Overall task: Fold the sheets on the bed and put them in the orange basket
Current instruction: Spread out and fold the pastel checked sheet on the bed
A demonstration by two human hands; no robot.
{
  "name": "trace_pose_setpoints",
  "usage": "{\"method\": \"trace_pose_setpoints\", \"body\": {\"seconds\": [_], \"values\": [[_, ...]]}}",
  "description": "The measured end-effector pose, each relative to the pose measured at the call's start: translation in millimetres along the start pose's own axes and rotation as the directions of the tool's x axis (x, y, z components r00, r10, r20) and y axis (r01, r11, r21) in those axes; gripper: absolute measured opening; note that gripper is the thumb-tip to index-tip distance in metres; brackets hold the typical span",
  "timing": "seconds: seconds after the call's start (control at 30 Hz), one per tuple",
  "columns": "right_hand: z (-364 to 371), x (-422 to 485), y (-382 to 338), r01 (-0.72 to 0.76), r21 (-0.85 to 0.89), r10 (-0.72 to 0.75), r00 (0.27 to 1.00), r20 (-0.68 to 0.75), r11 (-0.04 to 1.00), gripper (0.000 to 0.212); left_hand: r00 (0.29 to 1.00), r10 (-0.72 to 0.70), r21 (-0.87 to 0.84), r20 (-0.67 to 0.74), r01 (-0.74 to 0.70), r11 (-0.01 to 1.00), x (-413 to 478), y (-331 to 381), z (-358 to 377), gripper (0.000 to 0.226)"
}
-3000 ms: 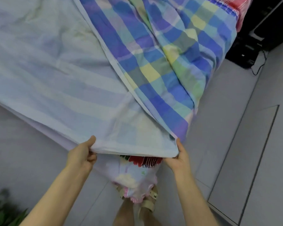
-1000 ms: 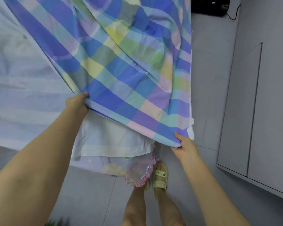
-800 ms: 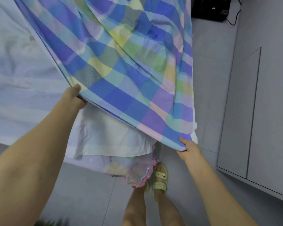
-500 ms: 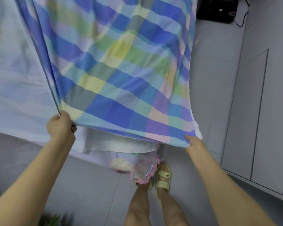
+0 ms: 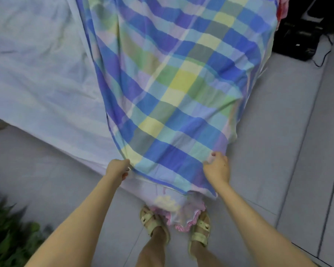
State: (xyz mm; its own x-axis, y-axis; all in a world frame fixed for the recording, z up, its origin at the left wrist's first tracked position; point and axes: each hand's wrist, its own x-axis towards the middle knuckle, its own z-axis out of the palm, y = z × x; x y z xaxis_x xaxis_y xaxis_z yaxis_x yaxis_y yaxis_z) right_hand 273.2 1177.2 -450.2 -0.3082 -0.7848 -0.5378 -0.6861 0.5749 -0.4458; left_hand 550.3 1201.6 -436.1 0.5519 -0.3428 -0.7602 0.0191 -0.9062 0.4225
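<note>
A bed (image 5: 0, 116) is taking up the upper left and middle of the view, with its near edge running down diagonally from the left. A pale sheet (image 5: 37, 74) with faint bands is lying spread across its left part and hanging over that edge. A plaid sheet (image 5: 181, 83) in blue, green, yellow and lilac is lying over the right part of the bed, overlapping the pale sheet along a long straight edge and draping down toward the person. A bit of red and pink cloth (image 5: 281, 8) is showing at the top right corner of the bed.

The left hand (image 5: 117, 168) is clenching the plaid sheet at its near left corner, with its fingers curled round the cloth edge. The right hand (image 5: 217, 168) is pinching the same sheet near its right side, thumb on top and fingers tucked under the cloth. Between the hands the sheet's lower edge is sagging in front of a pale dress hem (image 5: 181, 214) with a pink ruffle. Two feet in cream sandals (image 5: 154, 222) are standing on the floor just below.

The floor (image 5: 278, 151) is showing grey tiles with thin joints. A leafy green plant (image 5: 8, 237), blurred, is sitting at the bottom left. At the top right a black unit (image 5: 301, 41) is standing on the floor beside the bed, with a dark cable (image 5: 322, 60) trailing from it; whether it is a box or a device cannot be told.
</note>
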Motion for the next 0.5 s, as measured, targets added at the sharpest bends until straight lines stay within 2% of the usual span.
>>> {"method": "trace_pose_setpoints", "body": {"seconds": [0.1,0.17,0.27,0.37,0.5], "values": [[30,-21,-84,0.277,0.059,-0.283,0.949,0.137,0.959,0.029,0.998,0.067,0.029,-0.019,-0.066,0.997,11,17,-35,0.023],[52,-35,-132,0.387,0.083,-0.395,0.899,0.19,0.919,0.025,0.994,0.102,-0.027,-0.025,-0.102,0.994,20,30,-61,0.026],[97,-50,-189,0.533,0.027,-0.525,0.822,0.219,0.846,0.025,0.991,0.128,-0.099,-0.039,-0.131,0.986,38,49,-110,0.023],[150,-57,-241,0.587,-0.119,-0.553,0.801,0.23,0.801,0.028,0.986,0.166,-0.142,-0.031,-0.169,0.975,70,59,-170,0.015],[212,-38,-306,0.475,-0.41,-0.466,0.875,0.129,0.779,0.027,0.962,0.272,-0.109,0.004,-0.27,0.957,109,60,-238,0.016]]}}
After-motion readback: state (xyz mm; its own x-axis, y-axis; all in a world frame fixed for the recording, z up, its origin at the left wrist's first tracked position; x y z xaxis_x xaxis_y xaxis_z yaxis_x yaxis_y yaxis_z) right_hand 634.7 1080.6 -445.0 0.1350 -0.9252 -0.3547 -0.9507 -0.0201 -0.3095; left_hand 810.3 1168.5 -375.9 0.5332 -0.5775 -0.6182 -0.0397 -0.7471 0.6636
